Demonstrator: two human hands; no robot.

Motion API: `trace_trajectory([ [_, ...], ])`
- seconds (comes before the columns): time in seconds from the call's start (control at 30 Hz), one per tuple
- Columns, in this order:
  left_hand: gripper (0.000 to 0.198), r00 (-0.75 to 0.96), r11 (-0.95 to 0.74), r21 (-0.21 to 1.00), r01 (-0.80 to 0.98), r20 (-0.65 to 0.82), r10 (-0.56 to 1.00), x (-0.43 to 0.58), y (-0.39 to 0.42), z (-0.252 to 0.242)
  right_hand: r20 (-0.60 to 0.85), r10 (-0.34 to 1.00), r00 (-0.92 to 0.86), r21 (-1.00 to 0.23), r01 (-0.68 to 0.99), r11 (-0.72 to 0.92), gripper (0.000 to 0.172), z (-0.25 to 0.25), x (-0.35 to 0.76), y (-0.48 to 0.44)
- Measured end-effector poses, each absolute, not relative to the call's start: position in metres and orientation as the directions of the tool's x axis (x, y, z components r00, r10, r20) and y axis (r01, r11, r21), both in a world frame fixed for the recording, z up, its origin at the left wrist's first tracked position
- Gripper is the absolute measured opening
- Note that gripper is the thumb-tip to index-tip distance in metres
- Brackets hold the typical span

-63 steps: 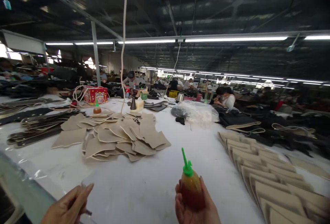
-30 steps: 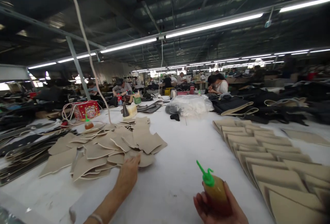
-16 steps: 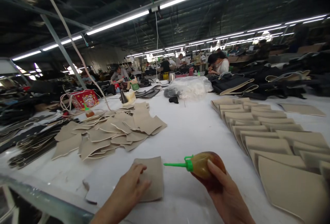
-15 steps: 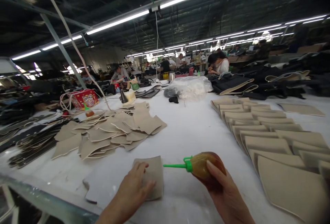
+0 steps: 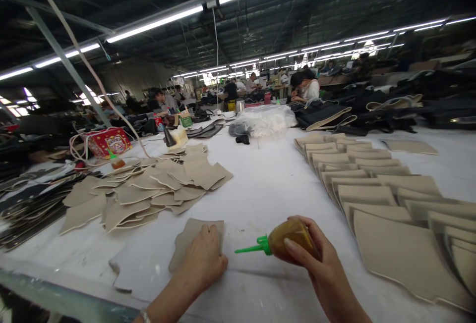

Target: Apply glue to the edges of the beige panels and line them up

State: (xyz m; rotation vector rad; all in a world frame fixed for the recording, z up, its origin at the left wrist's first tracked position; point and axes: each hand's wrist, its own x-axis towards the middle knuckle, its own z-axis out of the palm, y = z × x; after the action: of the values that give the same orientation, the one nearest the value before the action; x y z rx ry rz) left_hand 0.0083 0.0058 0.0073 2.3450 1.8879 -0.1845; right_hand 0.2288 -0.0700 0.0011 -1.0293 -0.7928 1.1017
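Observation:
My left hand [image 5: 205, 258] rests on a beige padded fabric piece [image 5: 185, 236], its fingers curled and closed on the right-hand edge. The palm and thumb hide part of this piece, which lies on the white table in front of me. In my right hand [image 5: 316, 253] is a squeeze glue bottle [image 5: 284, 239] with amber contents and a green nozzle. The bottle is tilted nearly on its side above the table. Its tip points left, toward the fabric piece, a short gap away from my left hand.
To the right, rows of overlapping beige pieces [image 5: 405, 248] run back along the table [image 5: 256, 189]. A loose heap of beige pieces [image 5: 159, 184] lies left. Behind are a second glue bottle [image 5: 117, 163], a red box [image 5: 107, 143] and a clear plastic bag [image 5: 266, 121]. People work farther back.
My left hand's fingers have gone from spread to curled at the piece's edge. More of the piece now shows leftward. The bottle has tipped slightly, nozzle downward. The view has shifted right.

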Motion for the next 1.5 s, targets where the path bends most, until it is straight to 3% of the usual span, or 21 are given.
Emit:
trace_trajectory([
  [0.37, 0.026, 0.229, -0.237, -0.037, 0.971, -0.154, 0.961, 0.009, 0.007, 0.004, 0.027, 0.957, 0.289, -0.941, -0.317, 0.122, 0.039, 0.013, 0.226, -0.067],
  [0.53, 0.027, 0.245, -0.262, -0.088, 0.961, -0.165, 0.955, 0.012, 0.009, 0.004, 0.1, 0.944, 0.315, -0.969, -0.185, 0.164, 0.04, 0.007, 0.227, -0.066],
  [0.73, 0.035, 0.345, -0.338, 0.07, 0.939, -0.155, 0.926, -0.004, 0.017, 0.008, 0.242, 0.909, 0.339, -0.97, 0.085, 0.227, 0.046, 0.013, 0.22, -0.058],
  [0.97, 0.057, 0.423, -0.372, 0.339, 0.864, -0.09, 0.902, -0.012, 0.012, 0.005, 0.39, 0.914, 0.109, -0.858, 0.405, 0.317, 0.048, 0.013, 0.207, -0.041],
  [1.13, 0.066, 0.39, -0.332, 0.358, 0.873, -0.102, 0.915, -0.013, 0.008, -0.001, 0.438, 0.899, 0.006, -0.783, 0.493, 0.379, 0.048, 0.009, 0.199, -0.031],
  [1.5, 0.051, 0.43, -0.345, 0.442, 0.828, -0.106, 0.896, -0.013, 0.007, 0.005, 0.495, 0.866, -0.079, -0.684, 0.579, 0.444, 0.05, 0.006, 0.196, -0.024],
])
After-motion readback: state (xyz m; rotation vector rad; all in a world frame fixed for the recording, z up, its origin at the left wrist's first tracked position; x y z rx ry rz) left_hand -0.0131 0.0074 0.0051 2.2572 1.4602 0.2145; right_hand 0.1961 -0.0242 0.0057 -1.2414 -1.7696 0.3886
